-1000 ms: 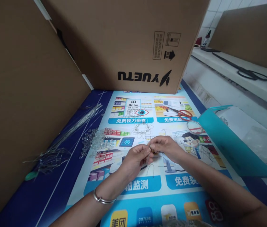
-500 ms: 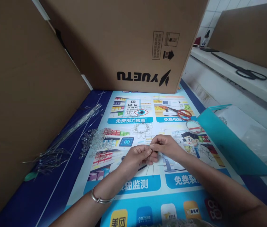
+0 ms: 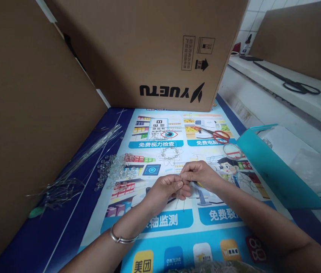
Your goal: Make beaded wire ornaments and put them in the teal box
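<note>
My left hand (image 3: 168,190) and my right hand (image 3: 198,175) meet over the printed mat, fingertips touching. Both are closed in a pinch on a thin wire (image 3: 183,205), whose loose ends hang below the fingers; the pinched part is hidden. Just beyond the hands lies a ring of clear beads (image 3: 169,153) with wire loops around it. To the left of my left hand, many clear beads (image 3: 111,170) are spread out loose. A bundle of thin silvery wires (image 3: 92,149) lies farther left, slanting away from me.
Scissors with red handles (image 3: 220,136) and a round clear ring or roll (image 3: 232,151) lie beyond my right hand. A teal box (image 3: 279,174) holding plastic bags stands at right. Cardboard (image 3: 160,57) walls the back and left. Black scissors (image 3: 299,86) rest on the ledge.
The fingers stay pinched together at nearly the same spot. The hanging wire ends have shifted slightly, and the whole view has moved a little.
</note>
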The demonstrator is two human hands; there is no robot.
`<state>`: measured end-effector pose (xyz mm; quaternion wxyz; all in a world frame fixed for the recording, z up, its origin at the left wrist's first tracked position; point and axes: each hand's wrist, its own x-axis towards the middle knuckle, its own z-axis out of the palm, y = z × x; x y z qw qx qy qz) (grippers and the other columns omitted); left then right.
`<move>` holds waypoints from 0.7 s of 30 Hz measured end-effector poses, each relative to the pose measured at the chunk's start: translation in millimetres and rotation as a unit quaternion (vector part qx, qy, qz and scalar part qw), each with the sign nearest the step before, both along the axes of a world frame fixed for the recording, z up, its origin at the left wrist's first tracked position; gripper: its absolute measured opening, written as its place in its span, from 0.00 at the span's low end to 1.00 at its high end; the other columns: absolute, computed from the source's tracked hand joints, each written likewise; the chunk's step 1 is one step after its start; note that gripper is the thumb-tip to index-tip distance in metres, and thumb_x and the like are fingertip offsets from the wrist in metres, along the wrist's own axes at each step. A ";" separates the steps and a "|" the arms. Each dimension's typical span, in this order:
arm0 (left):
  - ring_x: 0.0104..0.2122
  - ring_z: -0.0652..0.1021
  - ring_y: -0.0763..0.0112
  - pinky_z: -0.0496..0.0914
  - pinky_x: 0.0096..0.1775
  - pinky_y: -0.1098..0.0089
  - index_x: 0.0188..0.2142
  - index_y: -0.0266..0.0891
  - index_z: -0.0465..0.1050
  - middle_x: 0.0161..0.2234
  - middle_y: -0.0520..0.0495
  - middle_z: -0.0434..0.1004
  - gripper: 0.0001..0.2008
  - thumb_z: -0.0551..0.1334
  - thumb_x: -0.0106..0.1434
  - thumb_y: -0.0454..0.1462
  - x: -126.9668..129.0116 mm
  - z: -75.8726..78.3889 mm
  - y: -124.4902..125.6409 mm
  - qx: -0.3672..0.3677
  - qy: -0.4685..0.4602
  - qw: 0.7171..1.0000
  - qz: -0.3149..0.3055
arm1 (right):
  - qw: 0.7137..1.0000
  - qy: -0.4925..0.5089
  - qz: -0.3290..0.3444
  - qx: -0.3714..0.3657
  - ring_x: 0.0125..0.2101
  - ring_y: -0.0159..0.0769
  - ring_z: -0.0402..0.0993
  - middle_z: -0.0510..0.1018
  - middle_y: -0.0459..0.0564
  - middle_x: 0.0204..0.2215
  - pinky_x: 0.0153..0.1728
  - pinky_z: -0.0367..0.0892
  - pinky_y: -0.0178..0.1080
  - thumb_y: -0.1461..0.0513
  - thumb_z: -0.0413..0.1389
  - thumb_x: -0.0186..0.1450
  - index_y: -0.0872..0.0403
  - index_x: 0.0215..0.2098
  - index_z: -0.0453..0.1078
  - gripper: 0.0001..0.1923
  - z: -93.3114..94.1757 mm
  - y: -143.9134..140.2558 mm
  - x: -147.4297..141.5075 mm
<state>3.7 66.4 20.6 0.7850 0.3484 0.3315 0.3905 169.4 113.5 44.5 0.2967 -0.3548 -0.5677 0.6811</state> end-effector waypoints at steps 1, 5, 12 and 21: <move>0.30 0.78 0.67 0.68 0.34 0.68 0.33 0.31 0.72 0.30 0.42 0.78 0.09 0.61 0.59 0.38 -0.2 -0.1 0.2 0.000 0.002 1.000 -0.003 | 1.000 -0.009 -0.008 0.014 0.22 0.26 0.66 0.73 0.46 0.23 0.25 0.61 0.32 0.58 0.59 0.54 0.58 0.28 0.70 0.10 0.8 -0.1 0.1; 0.38 0.76 0.65 0.66 0.44 0.64 0.37 0.34 0.73 0.35 0.42 0.78 0.10 0.61 0.58 0.38 -2.6 -0.3 2.5 0.036 0.050 0.998 0.007 | 0.993 -0.068 -0.019 0.099 0.25 0.29 0.69 0.73 0.46 0.25 0.27 0.64 0.33 0.57 0.59 0.54 0.57 0.27 0.71 0.09 8.9 -1.9 0.8; 0.33 0.74 0.69 0.66 0.37 0.70 0.33 0.34 0.75 0.31 0.46 0.78 0.08 0.62 0.55 0.37 -9.1 2.2 6.8 0.145 0.198 0.969 0.007 | 0.969 -0.140 -0.009 0.201 0.29 0.30 0.70 0.73 0.46 0.27 0.31 0.64 0.33 0.58 0.57 0.56 0.55 0.26 0.71 0.07 17.8 -5.1 0.2; 0.27 0.71 0.74 0.64 0.31 0.74 0.30 0.35 0.72 0.27 0.51 0.74 0.04 0.62 0.54 0.35 -5.5 -7.2 5.9 0.204 0.247 0.947 0.007 | 0.953 -0.172 -0.005 0.249 0.29 0.29 0.70 0.74 0.45 0.27 0.32 0.63 0.32 0.62 0.54 0.58 0.54 0.28 0.72 0.05 22.1 -5.6 0.2</move>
